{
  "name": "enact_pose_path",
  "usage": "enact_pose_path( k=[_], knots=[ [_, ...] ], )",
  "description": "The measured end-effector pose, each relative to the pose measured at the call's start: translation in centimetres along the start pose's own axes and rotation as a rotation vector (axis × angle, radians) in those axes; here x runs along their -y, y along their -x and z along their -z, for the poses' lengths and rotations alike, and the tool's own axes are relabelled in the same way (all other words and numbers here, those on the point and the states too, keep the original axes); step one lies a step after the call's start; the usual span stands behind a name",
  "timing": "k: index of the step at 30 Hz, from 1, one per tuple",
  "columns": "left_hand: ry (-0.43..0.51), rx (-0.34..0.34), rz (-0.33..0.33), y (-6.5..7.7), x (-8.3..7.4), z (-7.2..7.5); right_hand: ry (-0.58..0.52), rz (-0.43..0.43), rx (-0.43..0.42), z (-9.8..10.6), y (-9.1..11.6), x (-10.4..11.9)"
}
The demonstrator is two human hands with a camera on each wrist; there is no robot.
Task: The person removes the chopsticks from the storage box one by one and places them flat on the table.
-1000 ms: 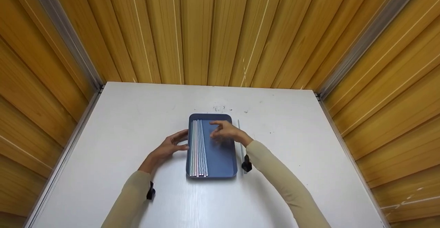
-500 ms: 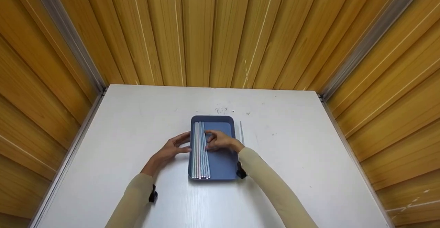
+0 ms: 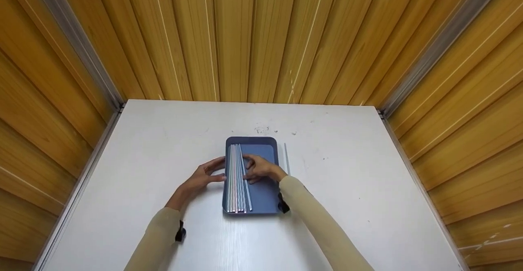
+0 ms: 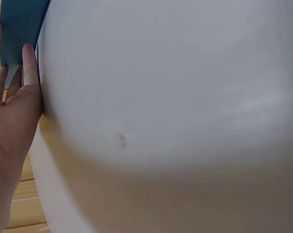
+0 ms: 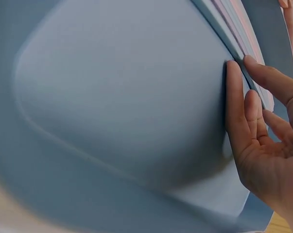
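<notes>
A blue rectangular tray (image 3: 263,199) stands on the white table. Along its left side lies a row of several thin, straw-like sticks (image 3: 235,181), pale blue and pink. The rightmost pale blue stick (image 3: 249,199) slants away from the row at its near end. My right hand (image 3: 261,169) reaches over the tray and pinches this stick; in the right wrist view its fingertips (image 5: 250,60) meet the stick's edge. My left hand (image 3: 200,178) rests against the tray's outer left wall with thumb and fingers spread. In the left wrist view its fingers (image 4: 29,65) lie along the wall.
Another pale stick (image 3: 287,158) lies on the table just right of the tray, partly behind the right forearm. Small dark marks (image 3: 261,130) dot the white table (image 3: 163,128) beyond the tray. Wood-patterned walls (image 3: 237,38) enclose the back and sides.
My right hand has come left and down from above the tray onto the stick row. The rightmost stick's near end has shifted right, apart from the row. My left hand stays at the tray.
</notes>
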State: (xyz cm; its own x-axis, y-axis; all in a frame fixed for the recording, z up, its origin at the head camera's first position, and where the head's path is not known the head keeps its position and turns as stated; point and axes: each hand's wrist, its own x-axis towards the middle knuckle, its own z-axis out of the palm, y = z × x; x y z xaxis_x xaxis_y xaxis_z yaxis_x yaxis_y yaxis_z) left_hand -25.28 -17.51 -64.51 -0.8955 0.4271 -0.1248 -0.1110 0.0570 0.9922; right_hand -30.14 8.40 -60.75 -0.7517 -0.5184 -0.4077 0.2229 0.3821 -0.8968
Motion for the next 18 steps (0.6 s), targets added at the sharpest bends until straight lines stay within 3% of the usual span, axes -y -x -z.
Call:
enact_pose_path(
  k=[11, 18],
  knots=[
    [0.003, 0.023, -0.03, -0.24, -0.28, 0.26, 0.111, -0.017, -0.091, -0.39, 0.37, 0.99],
    [-0.002, 0.007, 0.014, 0.01, -0.17, 0.26, 0.1, -0.04, -0.073, -0.37, 0.23, 0.95]
  ],
)
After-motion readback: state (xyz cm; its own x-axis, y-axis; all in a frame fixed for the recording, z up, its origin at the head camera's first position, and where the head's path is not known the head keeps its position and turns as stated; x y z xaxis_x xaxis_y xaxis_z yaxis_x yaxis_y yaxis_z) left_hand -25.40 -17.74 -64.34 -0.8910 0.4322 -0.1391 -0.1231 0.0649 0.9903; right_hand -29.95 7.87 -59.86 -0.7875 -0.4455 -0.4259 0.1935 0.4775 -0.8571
